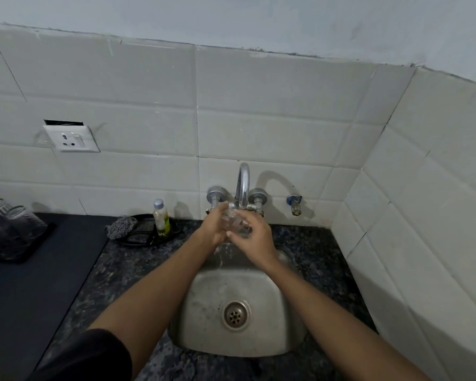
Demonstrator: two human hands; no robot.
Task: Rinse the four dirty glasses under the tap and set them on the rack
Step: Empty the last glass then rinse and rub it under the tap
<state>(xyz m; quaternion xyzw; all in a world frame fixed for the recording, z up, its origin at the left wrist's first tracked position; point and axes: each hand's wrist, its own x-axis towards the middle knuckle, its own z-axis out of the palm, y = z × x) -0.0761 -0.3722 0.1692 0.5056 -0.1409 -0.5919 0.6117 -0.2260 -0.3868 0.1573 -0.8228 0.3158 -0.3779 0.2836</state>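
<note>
A clear glass (234,221) is held under the chrome tap (243,185) above the steel sink (204,312). My left hand (214,226) grips its left side and my right hand (254,237) wraps round its right side. Water runs down from between my hands into the sink. At the far left, three glasses (10,224) stand upside down on a dark rack (25,255); they are blurred at the frame's edge.
A black tray (149,237) left of the tap holds a small bottle (160,217) and a grey scrubber (121,226). A dark mat (39,284) covers the counter's left part. The speckled stone counter (121,270) surrounds the sink. A wall socket (72,138) sits above.
</note>
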